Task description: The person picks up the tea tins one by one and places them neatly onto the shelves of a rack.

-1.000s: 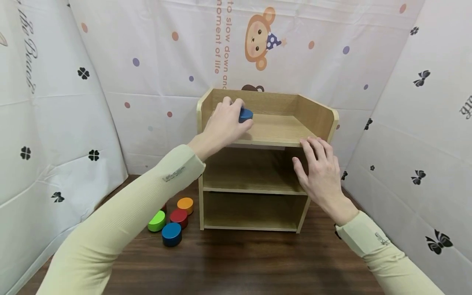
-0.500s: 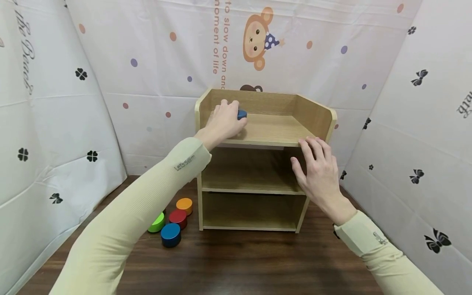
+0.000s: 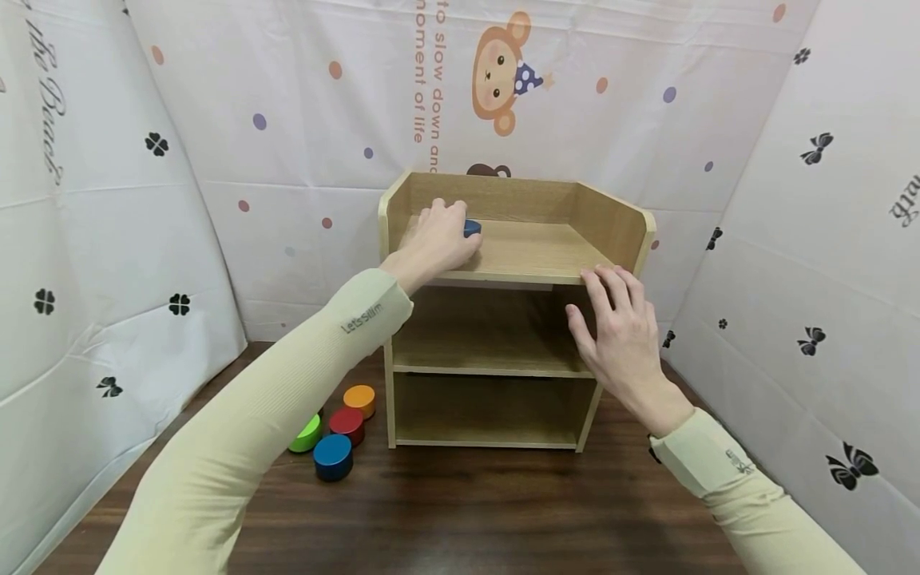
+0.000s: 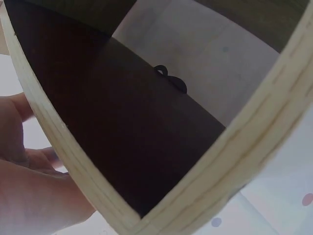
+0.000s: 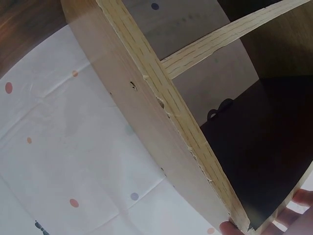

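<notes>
On the left part of the top board of a small wooden shelf unit (image 3: 532,251), my left hand (image 3: 437,239) holds a blue cylinder (image 3: 472,228) between thumb and fingers. Most of that cylinder is hidden behind the hand, and whether its base touches the board cannot be told. In the left wrist view, part of the left hand (image 4: 39,196) shows beyond the wooden edge, without the cylinder. My right hand (image 3: 621,343) rests its fingertips on the top board's front edge at the right. The right wrist view shows a few of these fingers (image 5: 303,198) at the shelf's corner.
Left of the unit, on the dark wooden floor (image 3: 489,511), stand a blue cylinder (image 3: 333,458), a red one (image 3: 348,426), an orange one (image 3: 359,401) and a partly covered green one (image 3: 307,435). A printed white cloth (image 3: 287,200) hangs behind and at both sides.
My left hand has moved slightly left and lower with the blue cylinder, then stayed nearly still. The right hand keeps its place on the shelf edge.
</notes>
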`<state>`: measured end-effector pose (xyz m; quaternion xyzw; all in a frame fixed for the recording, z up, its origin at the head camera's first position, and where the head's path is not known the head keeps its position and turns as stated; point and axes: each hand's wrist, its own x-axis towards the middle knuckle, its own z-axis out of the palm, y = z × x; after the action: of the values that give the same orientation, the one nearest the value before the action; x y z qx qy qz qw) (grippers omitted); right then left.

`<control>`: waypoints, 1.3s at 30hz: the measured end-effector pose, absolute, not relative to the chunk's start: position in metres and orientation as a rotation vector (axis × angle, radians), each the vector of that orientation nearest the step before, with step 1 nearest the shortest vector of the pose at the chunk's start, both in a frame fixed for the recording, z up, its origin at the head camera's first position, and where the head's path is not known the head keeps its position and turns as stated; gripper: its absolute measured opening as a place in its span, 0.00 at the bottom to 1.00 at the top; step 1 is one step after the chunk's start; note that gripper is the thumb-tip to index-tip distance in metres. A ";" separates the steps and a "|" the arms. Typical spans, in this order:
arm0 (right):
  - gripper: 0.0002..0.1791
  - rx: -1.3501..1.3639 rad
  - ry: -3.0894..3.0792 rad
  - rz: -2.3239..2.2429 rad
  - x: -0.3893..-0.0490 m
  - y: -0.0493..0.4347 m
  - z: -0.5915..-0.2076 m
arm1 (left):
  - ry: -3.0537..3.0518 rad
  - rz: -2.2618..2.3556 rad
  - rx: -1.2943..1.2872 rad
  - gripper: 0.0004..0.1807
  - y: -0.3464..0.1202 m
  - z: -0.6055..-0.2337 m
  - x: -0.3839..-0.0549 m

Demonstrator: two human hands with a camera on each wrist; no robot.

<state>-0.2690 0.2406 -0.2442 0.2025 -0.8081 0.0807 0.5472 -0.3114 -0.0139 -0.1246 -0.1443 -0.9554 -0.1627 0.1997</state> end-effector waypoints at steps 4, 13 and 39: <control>0.27 0.477 -1.929 0.186 -0.268 0.240 -0.244 | -2.671 -0.455 -0.395 0.21 -0.015 -0.125 -0.311; 0.27 0.477 -1.932 0.184 -0.268 0.239 -0.243 | -2.625 -0.468 -0.389 0.29 -0.016 -0.129 -0.308; 0.26 0.480 -1.918 0.202 -0.269 0.238 -0.243 | -2.325 -0.502 -0.636 0.25 -0.052 -0.164 -0.239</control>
<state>-0.2686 0.2381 -0.2428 0.2024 -0.8088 0.0850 0.5456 -0.2393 -0.0516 -0.1639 -0.2436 -0.8904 -0.1922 0.3330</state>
